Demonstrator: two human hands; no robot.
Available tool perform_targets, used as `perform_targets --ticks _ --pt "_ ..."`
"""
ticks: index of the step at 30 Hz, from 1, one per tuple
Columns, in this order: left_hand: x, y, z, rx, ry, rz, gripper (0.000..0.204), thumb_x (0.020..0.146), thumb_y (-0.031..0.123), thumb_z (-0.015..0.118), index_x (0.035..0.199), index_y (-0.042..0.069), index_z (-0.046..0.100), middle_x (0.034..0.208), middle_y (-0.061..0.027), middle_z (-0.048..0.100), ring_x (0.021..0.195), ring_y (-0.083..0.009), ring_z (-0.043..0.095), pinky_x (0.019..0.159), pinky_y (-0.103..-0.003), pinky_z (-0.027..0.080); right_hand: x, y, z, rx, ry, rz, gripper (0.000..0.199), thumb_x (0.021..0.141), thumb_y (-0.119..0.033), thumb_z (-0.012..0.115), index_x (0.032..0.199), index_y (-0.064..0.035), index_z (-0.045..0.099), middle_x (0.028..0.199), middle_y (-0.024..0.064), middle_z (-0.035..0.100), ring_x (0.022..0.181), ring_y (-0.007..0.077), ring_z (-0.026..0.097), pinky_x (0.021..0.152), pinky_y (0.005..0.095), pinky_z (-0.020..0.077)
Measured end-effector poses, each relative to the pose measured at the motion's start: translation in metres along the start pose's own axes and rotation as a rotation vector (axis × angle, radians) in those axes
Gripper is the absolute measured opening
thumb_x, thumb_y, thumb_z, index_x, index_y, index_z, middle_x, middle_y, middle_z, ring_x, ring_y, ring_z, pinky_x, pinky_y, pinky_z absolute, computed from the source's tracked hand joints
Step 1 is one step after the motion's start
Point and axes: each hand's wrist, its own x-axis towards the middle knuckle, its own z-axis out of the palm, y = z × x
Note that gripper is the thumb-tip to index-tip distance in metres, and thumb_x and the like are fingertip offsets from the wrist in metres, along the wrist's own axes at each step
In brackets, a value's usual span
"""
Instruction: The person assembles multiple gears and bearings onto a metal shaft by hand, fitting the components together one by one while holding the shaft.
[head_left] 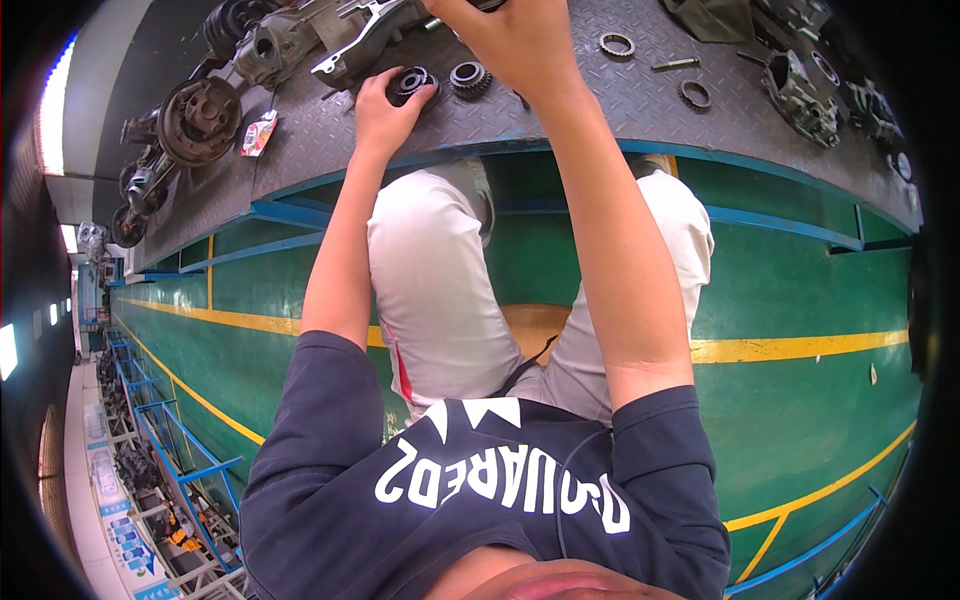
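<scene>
My left hand (386, 118) is closed round a dark toothed gear (411, 80) lying on the metal bench, thumb on its near right edge and fingers on its far left. A second dark gear (469, 78) stands just to its right, touched by neither hand. My right hand (515, 45) reaches to the top edge of the view beside a silver metal housing (372, 38). Its fingers bend toward that housing, but the picture's edge cuts part of them off, so what they hold cannot be made out.
On the right of the patterned bench top (575, 105) lie a brass-coloured ring (617, 45), a smaller dark ring (694, 94), a short pin (676, 63) and an open gearbox casing (803, 98). An axle with a rusty brake drum (199, 121) stands at left, near a red-and-white packet (259, 134).
</scene>
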Motion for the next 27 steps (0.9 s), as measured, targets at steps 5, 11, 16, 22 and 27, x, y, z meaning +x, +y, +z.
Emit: perform_targets --ticks 5,11,16,22,27 --pt "0.001 -0.005 0.001 -0.020 0.050 0.037 0.060 0.080 0.038 0.088 0.125 0.002 0.073 0.123 -0.0197 0.071 0.115 -0.0362 0.069 0.102 -0.042 0.054 0.001 0.004 0.002 0.031 0.014 -0.008 0.077 0.083 -0.014 0.087 0.147 0.0032 0.046 0.131 0.0216 0.060 0.123 0.0340 0.062 0.106 0.0416 0.0494" --pt "-0.002 -0.001 0.002 -0.112 0.004 -0.002 0.056 0.083 0.028 0.086 0.130 0.003 0.069 0.126 -0.0208 0.072 0.118 -0.0360 0.069 0.104 -0.043 0.054 0.001 0.009 -0.002 -0.035 0.040 -0.061 0.078 0.083 -0.015 0.087 0.147 0.0023 0.047 0.133 0.0214 0.060 0.123 0.0339 0.062 0.107 0.0415 0.0493" --pt "-0.001 -0.006 0.001 -0.080 -0.030 0.032 0.058 0.083 0.022 0.084 0.135 0.004 0.066 0.127 -0.0205 0.073 0.119 -0.0373 0.069 0.105 -0.043 0.053 0.001 0.007 -0.001 -0.026 0.043 -0.029 0.079 0.083 -0.016 0.088 0.147 0.0027 0.047 0.133 0.0220 0.060 0.124 0.0344 0.062 0.107 0.0417 0.0491" --pt "-0.002 0.001 0.003 -0.082 0.072 0.077 0.072 0.079 0.035 0.091 0.136 0.000 0.064 0.125 -0.0220 0.072 0.119 -0.0342 0.069 0.104 -0.042 0.054 0.001 0.009 -0.004 -0.048 0.047 -0.038 0.080 0.083 -0.017 0.088 0.147 0.0037 0.046 0.134 0.0230 0.060 0.125 0.0354 0.061 0.108 0.0421 0.0487" --pt "-0.003 0.006 0.000 -0.057 0.069 -0.048 0.078 0.076 0.040 0.093 0.134 -0.003 0.063 0.121 -0.0218 0.074 0.115 -0.0324 0.071 0.102 -0.041 0.055 0.002 0.003 -0.004 -0.038 0.041 -0.015 0.080 0.083 -0.017 0.088 0.147 0.0038 0.046 0.134 0.0232 0.060 0.126 0.0357 0.061 0.108 0.0424 0.0481"
